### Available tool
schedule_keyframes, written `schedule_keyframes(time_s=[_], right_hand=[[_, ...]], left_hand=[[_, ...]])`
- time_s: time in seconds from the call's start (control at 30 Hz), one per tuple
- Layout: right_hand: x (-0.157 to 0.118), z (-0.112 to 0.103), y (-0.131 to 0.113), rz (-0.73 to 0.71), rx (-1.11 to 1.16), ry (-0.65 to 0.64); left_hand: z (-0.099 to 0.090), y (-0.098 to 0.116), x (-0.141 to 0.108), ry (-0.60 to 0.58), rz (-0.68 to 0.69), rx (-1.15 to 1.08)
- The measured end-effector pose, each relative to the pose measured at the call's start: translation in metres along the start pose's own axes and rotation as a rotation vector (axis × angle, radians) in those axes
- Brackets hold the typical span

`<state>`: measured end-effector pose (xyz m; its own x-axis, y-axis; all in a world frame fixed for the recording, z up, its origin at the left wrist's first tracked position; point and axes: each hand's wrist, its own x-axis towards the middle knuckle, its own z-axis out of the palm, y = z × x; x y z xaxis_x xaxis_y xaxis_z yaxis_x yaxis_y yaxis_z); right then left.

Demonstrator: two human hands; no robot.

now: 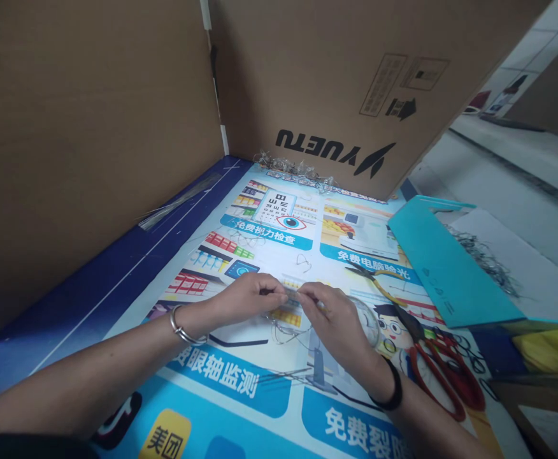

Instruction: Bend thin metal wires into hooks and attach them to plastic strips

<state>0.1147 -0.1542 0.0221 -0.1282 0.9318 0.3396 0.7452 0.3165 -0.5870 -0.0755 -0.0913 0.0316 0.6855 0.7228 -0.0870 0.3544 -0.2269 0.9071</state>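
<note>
My left hand, with a silver bangle at its wrist, is closed in a pinch at the middle of the printed sheet. Close beside it, my right hand, with a black band at the wrist, pinches too. The fingertips nearly meet over something thin that I cannot make out. Thin wire lies in loops just below the fingers. A small bent wire piece rests above them. Several straight wires lie nearer to me.
Cardboard panels stand at the back and left, with tangled wire scraps at their foot. Red-handled scissors and yellow-handled pliers lie at the right, near a turquoise folder with dark wire pieces.
</note>
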Motion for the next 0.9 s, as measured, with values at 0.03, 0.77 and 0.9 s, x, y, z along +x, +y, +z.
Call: schedule_keyframes(time_s=[0.03,0.77,0.9], right_hand=[[0.0003,0.0000,0.0000,-0.002,-0.008,0.002],[0.0007,0.0033,0.0034,-0.014,-0.043,-0.031],[-0.0002,0.0054,0.0052,-0.011,-0.025,-0.010]], left_hand=[[0.0001,0.0002,-0.0001,-0.010,0.005,-0.005],[-0.0010,-0.0064,0.0030,-0.040,0.033,-0.085],[-0.0040,-0.0022,0.0026,-0.100,0.117,-0.045]])
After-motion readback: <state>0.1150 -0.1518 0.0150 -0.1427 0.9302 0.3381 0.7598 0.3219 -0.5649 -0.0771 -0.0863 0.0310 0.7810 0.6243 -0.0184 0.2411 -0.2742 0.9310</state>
